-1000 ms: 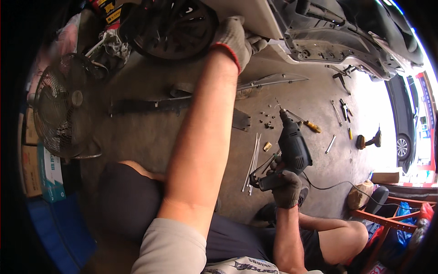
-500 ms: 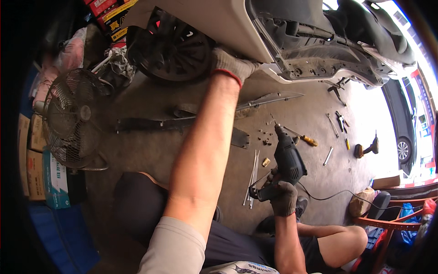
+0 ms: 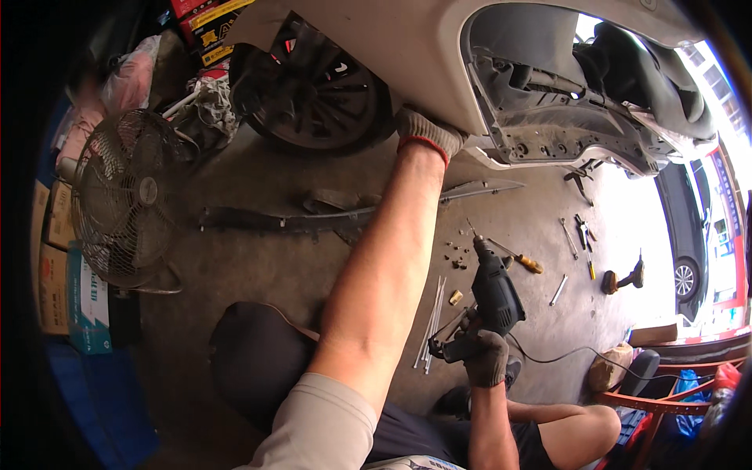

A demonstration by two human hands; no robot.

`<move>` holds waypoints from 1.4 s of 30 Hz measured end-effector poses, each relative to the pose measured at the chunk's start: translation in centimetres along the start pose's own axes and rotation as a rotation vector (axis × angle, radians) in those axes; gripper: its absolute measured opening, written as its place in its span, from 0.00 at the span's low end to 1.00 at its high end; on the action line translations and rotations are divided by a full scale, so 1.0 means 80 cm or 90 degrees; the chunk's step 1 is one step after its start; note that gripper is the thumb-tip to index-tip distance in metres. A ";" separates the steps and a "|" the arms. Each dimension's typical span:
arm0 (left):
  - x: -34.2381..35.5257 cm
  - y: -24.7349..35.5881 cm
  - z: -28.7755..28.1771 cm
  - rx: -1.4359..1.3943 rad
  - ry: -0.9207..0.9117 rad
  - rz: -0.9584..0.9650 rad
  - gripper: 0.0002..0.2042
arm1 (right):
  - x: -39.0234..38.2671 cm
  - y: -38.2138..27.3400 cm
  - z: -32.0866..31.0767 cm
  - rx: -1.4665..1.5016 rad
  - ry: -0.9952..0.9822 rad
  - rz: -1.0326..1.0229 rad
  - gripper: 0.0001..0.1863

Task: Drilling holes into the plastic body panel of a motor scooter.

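Fingers of the gloved right hand (image 3: pixel 486 360) were wrapped around the handle of a dark power drill (image 3: pixel 497 296), and from my distant seat I saw its bit (image 3: pixel 471 225) pointing away from the person. I could not tell whether the drill's body touched the concrete floor (image 3: pixel 243 270) or was held just above it. A black cable (image 3: pixel 556 359) curved off to the right. Across the middle of my view, the bare left forearm (image 3: pixel 388 258) stretched far out, and the left hand (image 3: pixel 432 135), in a grey glove with a red cuff, was at the lower edge of the pale car panel (image 3: pixel 399 51), close beside the dark wheel (image 3: pixel 313 102). Its fingertips were hidden from me, so I could not tell whether they gripped anything. Just beyond the drill I made out small dark fasteners (image 3: pixel 457 254) scattered on the floor, with a yellow-handled screwdriver (image 3: pixel 530 265) lying to their right. Thin white strips (image 3: pixel 435 321) and a small tan block (image 3: pixel 456 298) lay left of the drill. Farther right were a spanner (image 3: pixel 559 290), black pliers (image 3: pixel 582 231) and a cordless driver (image 3: pixel 623 280), well apart from the hand. A round fan (image 3: pixel 129 200) stood at the left.
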State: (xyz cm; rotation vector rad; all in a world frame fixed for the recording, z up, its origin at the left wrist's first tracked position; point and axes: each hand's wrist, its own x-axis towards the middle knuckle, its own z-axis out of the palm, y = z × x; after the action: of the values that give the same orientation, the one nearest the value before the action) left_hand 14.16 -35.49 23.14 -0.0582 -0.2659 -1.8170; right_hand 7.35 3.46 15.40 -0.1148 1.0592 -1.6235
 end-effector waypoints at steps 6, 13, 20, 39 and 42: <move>-0.028 0.050 0.023 -0.270 0.111 -0.172 0.22 | -0.003 0.009 0.012 -0.009 -0.012 0.018 0.31; -0.018 0.032 0.006 -0.302 0.103 -0.121 0.18 | -0.001 0.010 0.000 0.007 -0.011 0.039 0.31; -0.009 0.017 -0.012 -0.312 0.025 -0.055 0.18 | -0.001 0.011 -0.007 -0.011 0.012 0.033 0.29; 0.003 0.007 -0.006 -0.436 -0.036 0.014 0.22 | 0.004 0.016 -0.003 -0.032 0.004 0.017 0.32; -0.009 0.011 0.004 -0.356 0.015 0.002 0.24 | 0.003 0.013 -0.005 -0.021 0.004 0.015 0.31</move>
State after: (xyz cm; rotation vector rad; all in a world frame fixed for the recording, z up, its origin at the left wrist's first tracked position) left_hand 15.15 -34.91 23.47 -0.4279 0.2654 -1.8395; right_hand 7.78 3.52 14.31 -0.1190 1.0897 -1.5867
